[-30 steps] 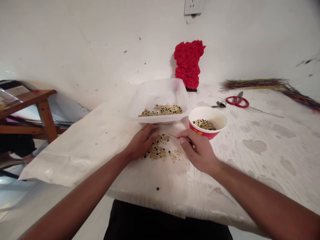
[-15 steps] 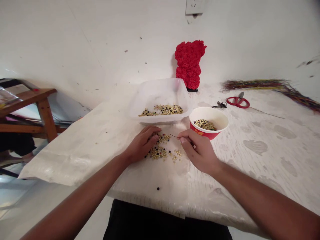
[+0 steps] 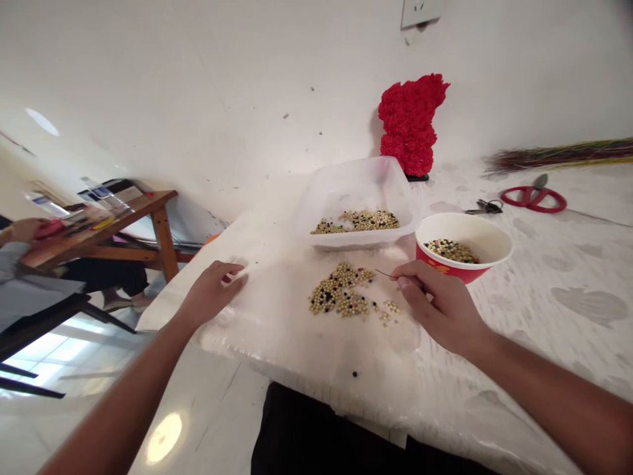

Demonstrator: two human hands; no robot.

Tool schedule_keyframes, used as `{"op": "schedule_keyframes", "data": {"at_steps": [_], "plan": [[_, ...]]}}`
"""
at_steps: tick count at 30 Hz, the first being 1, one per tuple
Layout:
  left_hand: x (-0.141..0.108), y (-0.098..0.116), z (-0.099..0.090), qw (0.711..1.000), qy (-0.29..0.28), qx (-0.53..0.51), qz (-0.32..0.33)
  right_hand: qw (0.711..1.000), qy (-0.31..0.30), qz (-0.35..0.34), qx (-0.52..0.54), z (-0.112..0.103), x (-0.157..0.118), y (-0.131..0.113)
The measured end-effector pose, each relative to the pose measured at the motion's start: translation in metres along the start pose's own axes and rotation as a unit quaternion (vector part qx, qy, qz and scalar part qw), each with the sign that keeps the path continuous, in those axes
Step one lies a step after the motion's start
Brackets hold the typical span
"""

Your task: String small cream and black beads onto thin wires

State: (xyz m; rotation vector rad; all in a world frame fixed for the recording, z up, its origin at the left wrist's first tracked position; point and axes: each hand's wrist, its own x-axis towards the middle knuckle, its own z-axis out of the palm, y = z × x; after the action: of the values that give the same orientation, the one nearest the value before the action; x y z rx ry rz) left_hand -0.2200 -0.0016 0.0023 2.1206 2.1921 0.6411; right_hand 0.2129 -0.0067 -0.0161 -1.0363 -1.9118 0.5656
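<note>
Our right hand (image 3: 438,307) pinched a thin wire (image 3: 384,272) between thumb and forefinger; our left hand (image 3: 212,290), thumb and fingers apart, held nothing visible. The loose beads (image 3: 341,290) lay between the hands on the table (image 3: 277,349), to the near side of the plastic box (image 3: 356,243). We judged that a knock from the right knuckles could tip the paper bowl (image 3: 477,275) just beyond, and a nudge could roll the black bead (image 3: 355,374) off the near edge. Half a second earlier, our left hand had covered part of the pile; now it sat well left.
</note>
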Motion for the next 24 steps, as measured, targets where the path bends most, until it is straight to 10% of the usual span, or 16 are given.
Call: {"op": "schedule_keyframes", "data": {"at_steps": [11,20,24], "plan": [[0.004,0.005,-0.001,0.999,-0.027,0.024,-0.021,1.0,0.002,0.005,-0.005,-0.001,0.0,0.001],[0.002,0.141,0.038,0.972,-0.1,-0.143,0.157,1.0,0.012,-0.011,0.002,-0.002,0.003,-0.002],[-0.006,0.168,0.041,0.958,-0.058,-0.18,0.214,1.0,0.018,-0.016,-0.004,-0.004,0.004,-0.003]]}}
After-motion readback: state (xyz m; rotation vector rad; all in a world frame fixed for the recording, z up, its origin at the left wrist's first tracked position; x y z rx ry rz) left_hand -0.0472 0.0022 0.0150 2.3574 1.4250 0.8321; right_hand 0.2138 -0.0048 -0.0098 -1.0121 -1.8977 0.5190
